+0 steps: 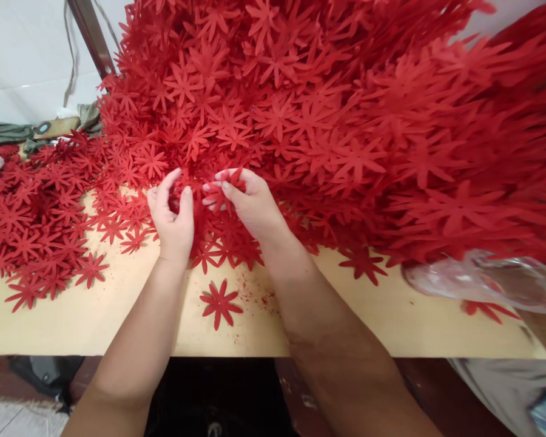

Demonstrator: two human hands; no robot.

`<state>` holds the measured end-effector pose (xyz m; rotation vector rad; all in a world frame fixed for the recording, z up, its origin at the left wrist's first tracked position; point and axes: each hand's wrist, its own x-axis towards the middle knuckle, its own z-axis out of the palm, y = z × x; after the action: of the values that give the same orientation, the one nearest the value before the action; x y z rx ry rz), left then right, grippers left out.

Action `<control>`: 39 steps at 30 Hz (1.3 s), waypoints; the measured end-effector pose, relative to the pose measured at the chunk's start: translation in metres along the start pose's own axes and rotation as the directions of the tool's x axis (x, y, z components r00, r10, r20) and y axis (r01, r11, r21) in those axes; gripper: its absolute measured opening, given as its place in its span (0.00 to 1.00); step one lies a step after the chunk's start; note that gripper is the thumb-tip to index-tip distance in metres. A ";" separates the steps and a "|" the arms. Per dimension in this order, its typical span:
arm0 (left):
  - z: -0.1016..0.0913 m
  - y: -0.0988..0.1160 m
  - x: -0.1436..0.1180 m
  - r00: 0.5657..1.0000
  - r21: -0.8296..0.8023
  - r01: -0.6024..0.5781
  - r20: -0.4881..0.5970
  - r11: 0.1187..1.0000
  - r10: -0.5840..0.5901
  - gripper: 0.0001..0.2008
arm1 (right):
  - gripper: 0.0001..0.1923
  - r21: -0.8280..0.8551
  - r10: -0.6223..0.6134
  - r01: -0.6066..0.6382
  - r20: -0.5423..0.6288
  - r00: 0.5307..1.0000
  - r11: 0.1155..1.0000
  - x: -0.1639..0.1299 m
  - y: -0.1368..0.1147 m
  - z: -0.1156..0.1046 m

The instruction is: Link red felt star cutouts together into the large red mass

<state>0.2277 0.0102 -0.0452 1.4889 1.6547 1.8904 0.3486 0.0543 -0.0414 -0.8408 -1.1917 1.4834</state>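
In the middle of the head view my right hand pinches a red flower-shaped cutout between thumb and fingers. To its left, my left hand is held with thumb and fingers curved apart and nothing visible between them. Both hands are at the front foot of a tall heap of red flower cutouts, each with several narrow petals. A single red cutout lies flat on the table just in front of the hands.
A smaller pile of red cutouts covers the table's left side. Clear plastic lies at the right edge of the pale tabletop. Green cloth sits at the back left, near a dark metal post. Red crumbs dot the front.
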 end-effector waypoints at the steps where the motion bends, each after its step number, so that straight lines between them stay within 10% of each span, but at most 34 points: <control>1: 0.000 0.002 -0.002 0.998 0.038 -0.044 0.042 0.998 0.042 0.15 | 0.09 -0.003 0.003 -0.003 -0.006 1.000 1.000 0.000 0.000 0.002; 9: 0.007 0.002 -0.006 0.975 0.141 -0.101 0.209 0.985 0.070 0.17 | 0.20 -0.087 -0.059 0.053 -0.066 0.996 0.995 -0.006 -0.005 0.010; 22: 0.004 -0.014 0.006 0.936 -0.243 0.339 -0.009 0.909 -0.352 0.07 | 0.16 0.018 0.062 -0.064 0.078 0.995 0.998 -0.006 -0.004 0.008; 30: 0.000 -0.003 0.002 0.994 -0.076 0.094 -0.047 0.993 -0.097 0.25 | 0.22 -0.187 0.065 -0.079 -0.082 0.995 0.979 -0.010 -0.016 0.013; 39: 0.003 0.007 -0.001 0.974 -0.078 0.136 0.192 0.988 -0.120 0.08 | 0.26 -0.198 0.012 0.009 0.103 0.995 0.980 -0.013 -0.016 0.017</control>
<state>0.2339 0.0092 -0.0406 1.4384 1.5216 1.6791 0.3403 0.0377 -0.0228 -0.9067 -1.4350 1.4403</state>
